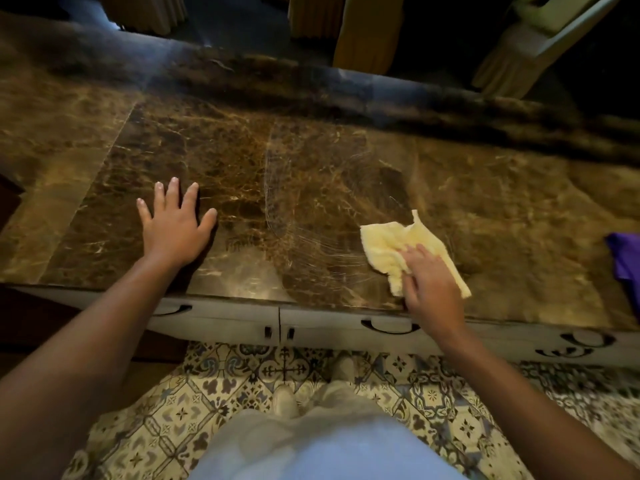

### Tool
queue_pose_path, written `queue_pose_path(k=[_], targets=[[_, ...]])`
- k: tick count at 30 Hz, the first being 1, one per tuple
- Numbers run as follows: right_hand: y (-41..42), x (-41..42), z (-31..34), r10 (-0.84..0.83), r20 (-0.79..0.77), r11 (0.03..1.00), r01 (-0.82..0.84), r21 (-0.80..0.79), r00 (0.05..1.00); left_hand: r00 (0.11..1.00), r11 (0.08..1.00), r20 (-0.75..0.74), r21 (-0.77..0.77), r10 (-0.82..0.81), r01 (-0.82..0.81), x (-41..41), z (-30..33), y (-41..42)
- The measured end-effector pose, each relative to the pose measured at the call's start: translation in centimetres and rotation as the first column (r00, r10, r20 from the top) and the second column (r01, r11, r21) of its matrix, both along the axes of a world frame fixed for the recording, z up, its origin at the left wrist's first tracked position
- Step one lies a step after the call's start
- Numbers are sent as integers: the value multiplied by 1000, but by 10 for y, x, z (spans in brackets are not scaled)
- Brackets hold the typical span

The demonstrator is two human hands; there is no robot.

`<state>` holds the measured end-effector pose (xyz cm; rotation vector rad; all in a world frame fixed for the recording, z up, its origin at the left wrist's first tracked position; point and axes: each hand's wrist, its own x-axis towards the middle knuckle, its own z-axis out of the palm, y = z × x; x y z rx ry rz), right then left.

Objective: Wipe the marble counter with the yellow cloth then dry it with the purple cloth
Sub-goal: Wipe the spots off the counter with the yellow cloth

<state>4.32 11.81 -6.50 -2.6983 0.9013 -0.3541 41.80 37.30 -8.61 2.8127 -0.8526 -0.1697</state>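
Purple cloth (625, 258) beyond yellow cloth (405, 245)

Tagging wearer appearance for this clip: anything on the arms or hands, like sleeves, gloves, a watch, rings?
Nothing worn that shows. Both forearms are bare up to the frame edge: no sleeves or gloves. The left hand and right hand show no watch, band or rings. Fingernails look short and unpainted.

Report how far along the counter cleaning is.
Done: curved wet streaks mark the middle of the marble counter as wiped. In hand: the right hand presses the yellow cloth near the front edge; the left hand rests flat. Left: drying; the purple cloth lies untouched at the right.
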Motion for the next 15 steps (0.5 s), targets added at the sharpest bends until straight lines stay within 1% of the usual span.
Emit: queue_pose_path(k=[2,3,5,7,8,10,13,15], targets=[[-27,-8,2,-178,58,984,178,11,982,1000,1000,17,7,-5,5,-4,0,0],[-40,-10,2,-254,46,967,253,22,966,1000,1000,26,10,-4,4,-5,0,-1],[-53,-7,0,-372,-59,927,374,27,926,999,1000,50,24,5,-6,-7,1,-2],[-52,6,-5,-399,-142,914,406,24,906,998,1000,67,29,8,-10,-9,0,-3],[-45,16,-6,-379,-156,921,387,30,912,997,1000,74,27,6,-8,-10,0,-3],[-23,40,-6,-277,-170,956,289,51,946,997,1000,78,23,1,-2,-11,-2,-3],[23,65,-5,-38,-173,994,54,92,984,997,1000,78,8,9,-9,-11,0,-3],[47,70,0,109,-158,988,-91,122,981,997,1000,80,3,10,-10,-12,1,-3]])
